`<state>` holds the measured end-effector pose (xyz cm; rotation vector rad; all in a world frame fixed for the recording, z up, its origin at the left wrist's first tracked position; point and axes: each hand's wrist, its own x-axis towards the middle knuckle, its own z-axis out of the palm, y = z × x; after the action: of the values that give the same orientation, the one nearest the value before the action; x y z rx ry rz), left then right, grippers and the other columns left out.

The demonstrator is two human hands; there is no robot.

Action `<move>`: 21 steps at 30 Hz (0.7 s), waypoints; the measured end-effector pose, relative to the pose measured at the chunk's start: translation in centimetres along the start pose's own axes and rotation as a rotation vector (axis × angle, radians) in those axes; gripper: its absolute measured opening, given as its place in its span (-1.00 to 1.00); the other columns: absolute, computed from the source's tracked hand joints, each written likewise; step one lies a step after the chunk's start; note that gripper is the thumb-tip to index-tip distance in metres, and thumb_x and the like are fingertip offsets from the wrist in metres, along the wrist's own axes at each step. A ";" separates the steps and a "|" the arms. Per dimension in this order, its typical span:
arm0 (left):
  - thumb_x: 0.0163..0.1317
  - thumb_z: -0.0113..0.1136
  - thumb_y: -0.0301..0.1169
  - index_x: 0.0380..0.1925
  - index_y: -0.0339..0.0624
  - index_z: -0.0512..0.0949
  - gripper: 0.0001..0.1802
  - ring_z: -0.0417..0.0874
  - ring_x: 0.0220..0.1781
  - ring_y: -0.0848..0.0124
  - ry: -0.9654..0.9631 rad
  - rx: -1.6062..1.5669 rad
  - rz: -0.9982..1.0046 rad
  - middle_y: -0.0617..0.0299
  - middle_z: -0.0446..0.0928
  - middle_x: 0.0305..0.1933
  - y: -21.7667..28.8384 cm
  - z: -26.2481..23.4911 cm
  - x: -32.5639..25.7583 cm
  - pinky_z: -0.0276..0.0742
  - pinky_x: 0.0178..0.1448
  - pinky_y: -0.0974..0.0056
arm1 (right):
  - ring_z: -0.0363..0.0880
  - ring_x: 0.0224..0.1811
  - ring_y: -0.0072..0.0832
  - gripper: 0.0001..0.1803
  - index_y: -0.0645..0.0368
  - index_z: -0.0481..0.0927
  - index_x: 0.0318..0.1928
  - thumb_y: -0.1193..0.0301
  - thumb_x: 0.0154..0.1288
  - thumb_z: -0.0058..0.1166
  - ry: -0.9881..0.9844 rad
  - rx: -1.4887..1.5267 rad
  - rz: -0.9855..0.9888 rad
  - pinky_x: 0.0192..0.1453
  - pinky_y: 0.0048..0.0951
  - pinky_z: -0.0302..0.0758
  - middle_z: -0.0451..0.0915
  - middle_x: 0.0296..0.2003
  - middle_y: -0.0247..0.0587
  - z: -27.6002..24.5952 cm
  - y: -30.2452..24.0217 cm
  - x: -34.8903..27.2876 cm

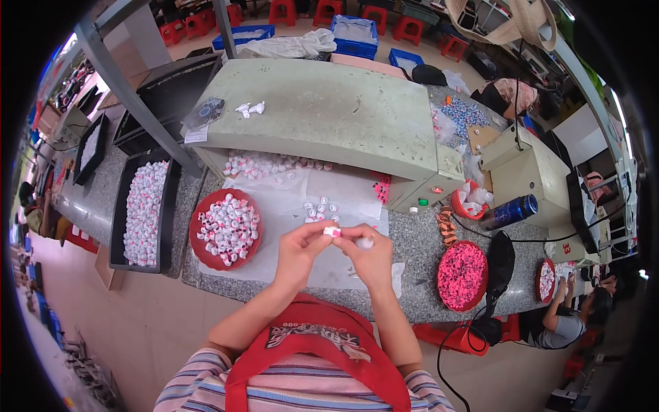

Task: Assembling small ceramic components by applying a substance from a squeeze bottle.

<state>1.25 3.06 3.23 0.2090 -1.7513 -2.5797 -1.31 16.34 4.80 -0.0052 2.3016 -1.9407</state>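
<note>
Between my two hands, over the paper-covered worktop, is a small white piece with a pink patch (332, 232). My left hand (301, 248) pinches it from one side with thumb and forefinger. From the other side, the thumb and forefinger of my right hand (371, 255) close on it too. A second whitish bit (364, 242) shows among the right fingers; its kind is unclear. Just beyond the hands, several small white pieces (320, 209) lie on the white paper (281, 196). To the left, a red bowl (197, 248) holds many white pieces with pink and dark marks.
A black tray (167, 237) of white-and-pink pieces stands at far left. Ahead is a pale green metal housing (329, 93) with pieces beneath it. On the right are a red bowl (484, 278) of pink bits, a blue can (511, 211) and a black cable. Other people sit farther right.
</note>
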 end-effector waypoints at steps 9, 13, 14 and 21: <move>0.08 0.12 -0.53 -0.08 -0.40 0.37 -0.63 0.57 -0.29 0.43 -0.105 -0.098 -0.210 0.07 0.53 -0.25 1.2 -1.0 0.5 0.51 -0.16 0.44 | 0.52 -0.44 -0.60 -0.68 0.24 0.51 -0.27 0.63 -0.13 0.23 -0.018 0.023 -0.336 -0.36 -0.62 0.43 0.53 -0.34 -0.23 0.1 0.2 -1.0; 0.06 0.12 -0.60 -0.11 -0.40 0.39 -0.66 0.58 -0.27 0.42 -0.254 -0.046 0.006 0.04 0.53 -0.26 3.3 -0.5 -1.0 0.52 -0.17 0.44 | 0.52 -0.40 -0.56 -0.72 0.32 0.48 -0.29 0.70 -0.10 0.17 -0.146 0.252 -0.193 -0.33 -0.60 0.49 0.52 -0.33 -0.15 -1.2 -0.4 -1.3; 0.05 0.12 -0.61 -0.15 -0.39 0.43 -0.70 0.58 -0.27 0.43 -0.243 -0.018 0.016 0.07 0.54 -0.28 3.4 -0.5 -1.2 0.52 -0.18 0.44 | 0.52 -0.40 -0.56 -0.72 0.32 0.48 -0.29 0.70 -0.10 0.17 -0.150 0.253 -0.192 -0.33 -0.60 0.49 0.52 -0.33 -0.15 -1.1 -0.5 -1.2; 0.07 0.11 -0.61 -0.27 -0.38 0.50 -0.82 0.59 -0.34 0.46 -0.127 0.014 -0.032 0.10 0.56 -0.32 3.3 -1.0 -1.8 0.53 -0.28 0.43 | 0.53 -0.40 -0.50 -0.74 0.33 0.49 -0.31 0.70 -0.10 0.17 -0.257 0.457 -0.198 -0.39 -0.58 0.51 0.51 -0.33 -0.11 -0.3 -0.3 -1.0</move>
<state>2.90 1.08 6.12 0.0763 -1.8210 -2.6589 -0.40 16.64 5.27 -0.4240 1.7157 -2.3585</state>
